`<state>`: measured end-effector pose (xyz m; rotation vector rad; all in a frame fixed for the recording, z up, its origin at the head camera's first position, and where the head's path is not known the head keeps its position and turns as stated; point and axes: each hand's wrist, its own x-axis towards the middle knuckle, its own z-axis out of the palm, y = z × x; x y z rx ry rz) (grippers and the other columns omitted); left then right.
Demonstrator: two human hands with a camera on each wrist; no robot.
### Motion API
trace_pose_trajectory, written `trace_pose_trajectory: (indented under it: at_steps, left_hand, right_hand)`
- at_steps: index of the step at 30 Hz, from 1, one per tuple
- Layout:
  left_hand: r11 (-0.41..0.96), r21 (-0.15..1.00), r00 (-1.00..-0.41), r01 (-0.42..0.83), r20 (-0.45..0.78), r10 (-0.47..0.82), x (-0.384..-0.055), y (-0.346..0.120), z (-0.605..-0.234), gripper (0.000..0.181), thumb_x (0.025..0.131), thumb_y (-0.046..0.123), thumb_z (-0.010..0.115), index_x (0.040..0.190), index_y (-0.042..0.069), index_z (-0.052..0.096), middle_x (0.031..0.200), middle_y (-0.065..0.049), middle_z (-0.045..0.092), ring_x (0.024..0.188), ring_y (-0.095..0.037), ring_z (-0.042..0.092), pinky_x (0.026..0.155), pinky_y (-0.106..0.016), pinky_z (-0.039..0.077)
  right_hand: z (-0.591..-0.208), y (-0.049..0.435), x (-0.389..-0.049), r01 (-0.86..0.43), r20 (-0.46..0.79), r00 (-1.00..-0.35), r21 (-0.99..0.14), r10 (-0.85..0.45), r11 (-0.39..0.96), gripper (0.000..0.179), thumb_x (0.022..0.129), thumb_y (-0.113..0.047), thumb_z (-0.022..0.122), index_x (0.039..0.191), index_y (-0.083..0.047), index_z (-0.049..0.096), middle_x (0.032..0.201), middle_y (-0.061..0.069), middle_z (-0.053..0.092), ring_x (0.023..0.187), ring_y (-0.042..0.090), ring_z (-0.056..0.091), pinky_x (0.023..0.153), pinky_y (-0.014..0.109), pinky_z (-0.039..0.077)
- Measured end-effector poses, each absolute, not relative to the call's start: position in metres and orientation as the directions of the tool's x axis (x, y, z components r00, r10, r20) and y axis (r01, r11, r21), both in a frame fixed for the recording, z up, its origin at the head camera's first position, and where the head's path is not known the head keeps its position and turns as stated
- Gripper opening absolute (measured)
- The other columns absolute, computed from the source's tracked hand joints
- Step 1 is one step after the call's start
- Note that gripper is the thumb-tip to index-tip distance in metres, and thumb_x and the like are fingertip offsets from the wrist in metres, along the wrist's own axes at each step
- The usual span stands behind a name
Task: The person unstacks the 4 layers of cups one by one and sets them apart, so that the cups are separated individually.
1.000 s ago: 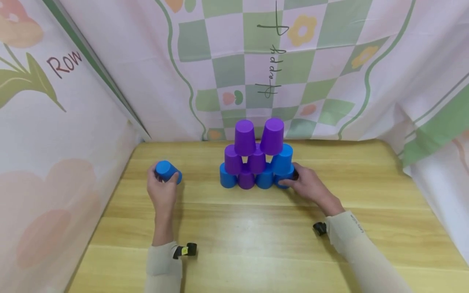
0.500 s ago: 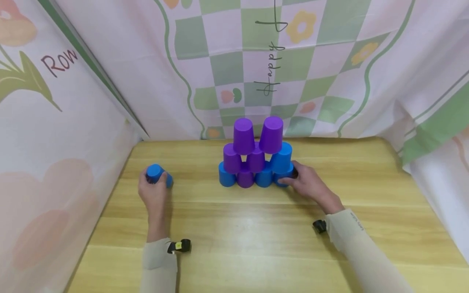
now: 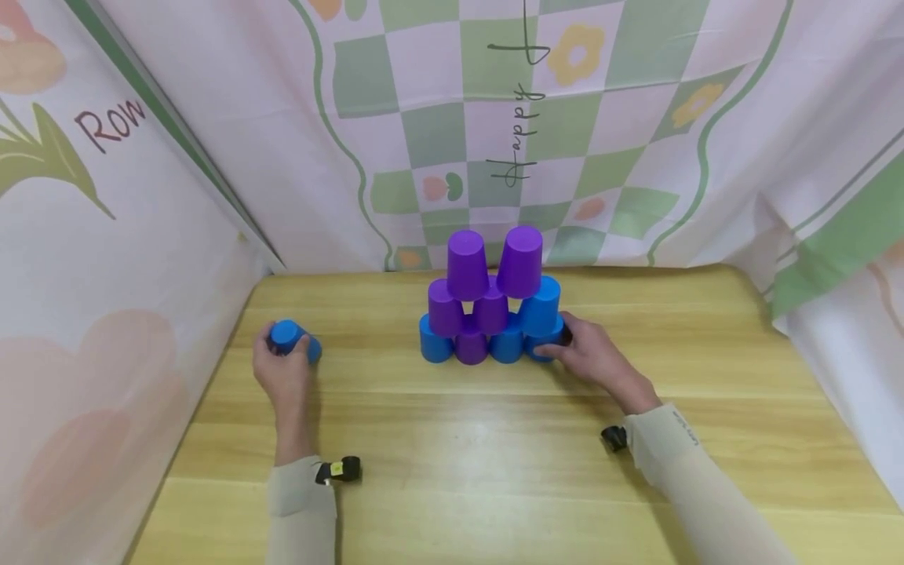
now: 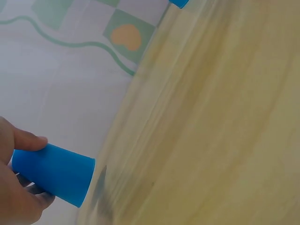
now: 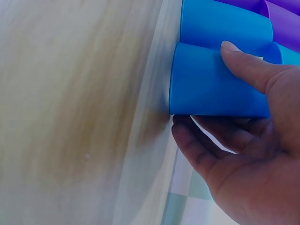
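At the left of the table, my left hand (image 3: 282,373) grips a blue cup (image 3: 286,336), thumb on one side and fingers on the other. That same blue cup (image 4: 54,173) shows its wide rim close to the tabletop in the left wrist view. A pyramid of upside-down cups stands at the back middle. Two purple cups (image 3: 467,265) top it, two purple and one blue cup (image 3: 541,306) form the middle row, and blue and purple cups make the bottom. My right hand (image 3: 593,353) holds the rightmost bottom blue cup (image 5: 215,84), thumb across its front and fingers along its outer side.
The wooden table (image 3: 480,455) runs back to a patterned curtain (image 3: 438,133) right behind the pyramid. Another curtain (image 3: 141,314) borders the left side. A small black camera (image 3: 342,469) sits on the left wrist, another black camera (image 3: 614,439) on the right.
My left hand has moved left with the blue cup, farther from the pyramid. The right hand has kept its place at the bottom cup, and the pyramid stands the same.
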<state>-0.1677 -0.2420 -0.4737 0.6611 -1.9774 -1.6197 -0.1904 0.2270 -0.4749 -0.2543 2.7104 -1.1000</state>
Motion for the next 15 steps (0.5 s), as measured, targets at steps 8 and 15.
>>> trace_pose_trajectory:
  at_steps: [8,15]
  left_hand:
    - [0.188,0.981,-0.767,-0.054,0.080,-0.637,-0.1669,-0.2430,-0.4808,0.057,0.097,-0.001,0.069,0.150,0.000,0.049,0.156,-0.021,0.050,0.150,-0.036,0.044,0.127,-0.051,0.034]
    - [0.170,0.982,-0.774,-0.084,0.043,-0.631,-0.1680,-0.2429,-0.4829,0.056,0.098,0.001,0.068,0.151,0.003,0.048,0.158,-0.018,0.049,0.151,-0.035,0.042,0.127,-0.053,0.033]
  right_hand:
    - [-0.4722,0.2249,-0.1879,-0.081,-0.125,-0.965,-0.695,-0.231,0.714,0.056,0.100,-0.035,0.073,0.142,-0.003,0.054,0.128,0.019,0.068,0.105,0.033,0.063,0.095,0.052,0.058]
    - [-0.4720,0.2247,-0.1880,-0.081,-0.122,-0.966,-0.697,-0.230,0.713,0.056,0.100,-0.035,0.073,0.143,-0.004,0.054,0.129,0.019,0.068,0.105,0.033,0.063,0.095,0.051,0.058]
